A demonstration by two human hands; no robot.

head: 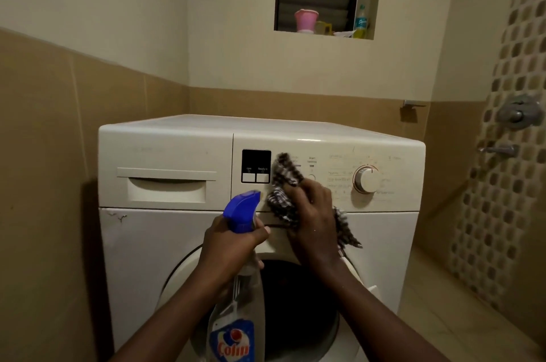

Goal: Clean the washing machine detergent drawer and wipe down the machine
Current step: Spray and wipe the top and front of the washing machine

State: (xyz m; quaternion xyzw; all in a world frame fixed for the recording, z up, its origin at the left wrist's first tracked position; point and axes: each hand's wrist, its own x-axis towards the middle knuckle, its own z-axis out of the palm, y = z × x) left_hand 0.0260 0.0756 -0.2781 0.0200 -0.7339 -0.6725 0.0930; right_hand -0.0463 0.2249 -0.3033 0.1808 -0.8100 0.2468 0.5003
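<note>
A white front-loading washing machine [260, 214] stands against the tan-tiled wall, in a corner. Its detergent drawer [166, 186] sits pushed in, flush with the upper left of the front panel. To the right of it come a small black display [256, 166] and, farther right, a round program dial [367, 179].

The person's right hand [314, 221] holds a dark-and-white checked cloth [285, 184] against the control panel, between the display and the dial. The fingers are curled round the bunched fabric, pressing it to the panel; one loose end hangs down past the wrist over the front of the machine.

The left hand [233, 243] grips the neck of a clear spray bottle [237, 296] with a blue trigger head [242, 209]. Its fingers are wrapped round the neck just under the trigger, and the nozzle faces the panel below the display. The bottle's label reads "Colin". Behind both forearms lies the round door [295, 302] with its dark glass.

Up on the wall, a recessed window ledge [323, 33] carries a pink cup [305, 19] and a small bottle [360, 21]. Metal taps [515, 113] are fixed to the mosaic wall on the right.
</note>
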